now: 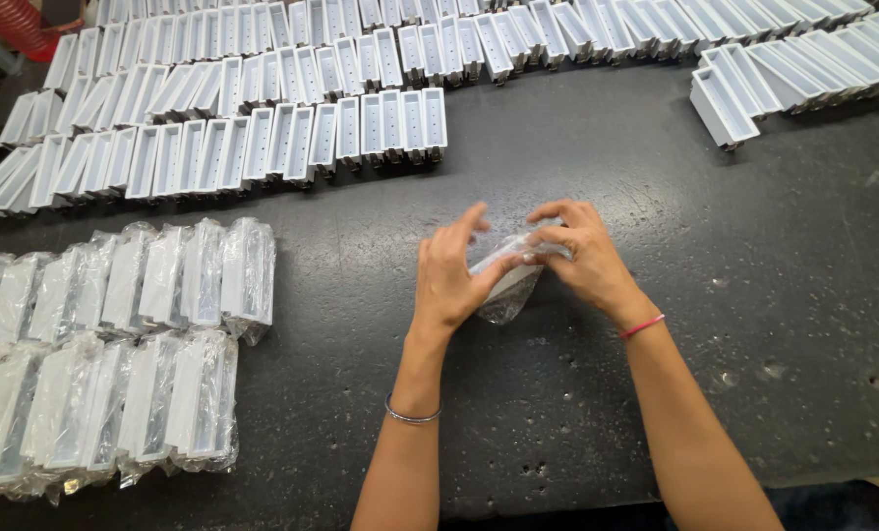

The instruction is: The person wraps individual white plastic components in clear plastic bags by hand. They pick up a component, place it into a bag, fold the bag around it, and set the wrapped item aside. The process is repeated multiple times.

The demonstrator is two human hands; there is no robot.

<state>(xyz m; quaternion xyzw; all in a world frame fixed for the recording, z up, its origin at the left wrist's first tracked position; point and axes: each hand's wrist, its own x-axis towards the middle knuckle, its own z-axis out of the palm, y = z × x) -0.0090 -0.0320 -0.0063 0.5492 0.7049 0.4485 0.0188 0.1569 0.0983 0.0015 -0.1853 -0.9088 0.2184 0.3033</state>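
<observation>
A small clear plastic bag (510, 285) with a white part partly inside it sits between my two hands above the dark table (754, 295). My left hand (449, 275) pinches the bag's left side with thumb and fingers. The bag's upper right edge is gripped by my right hand (582, 258). A metal bangle circles my left wrist and a red thread my right.
Rows of bare white rectangular plastic trays (263, 138) lie across the back of the table, more at the top right (784, 69). Bagged white trays (145, 275) are lined up in two rows at the left (105, 403). A red coiled hose (17, 25) is at the top left.
</observation>
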